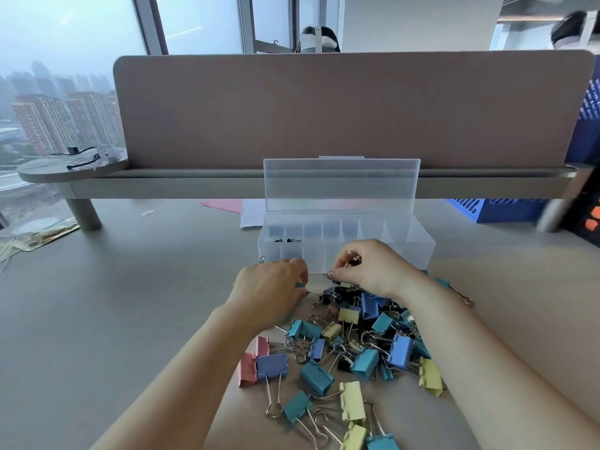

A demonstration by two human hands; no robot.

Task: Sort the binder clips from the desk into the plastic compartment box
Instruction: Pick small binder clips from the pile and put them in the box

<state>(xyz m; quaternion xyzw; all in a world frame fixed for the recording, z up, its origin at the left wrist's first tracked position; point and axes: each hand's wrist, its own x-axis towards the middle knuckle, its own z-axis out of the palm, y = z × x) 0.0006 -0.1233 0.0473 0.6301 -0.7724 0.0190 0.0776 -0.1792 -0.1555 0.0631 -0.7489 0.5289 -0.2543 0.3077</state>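
Few clips are sorted so far. Only some small black clips (285, 239) lie in the two far-left cells of the compartment box (418, 251), lid (341, 183) up; the other cells look bare. Most binder clips (357, 349) (blue, teal, yellow, pink, black) are heaped on the desk (130, 319), just near of the box. Right hand (367, 271) pinches a black clip (354, 261) at the heap's far edge. Left hand (272, 287) is curled over the far-left corner; whether it grips anything, cannot tell. Judged: early stage, bulk left.
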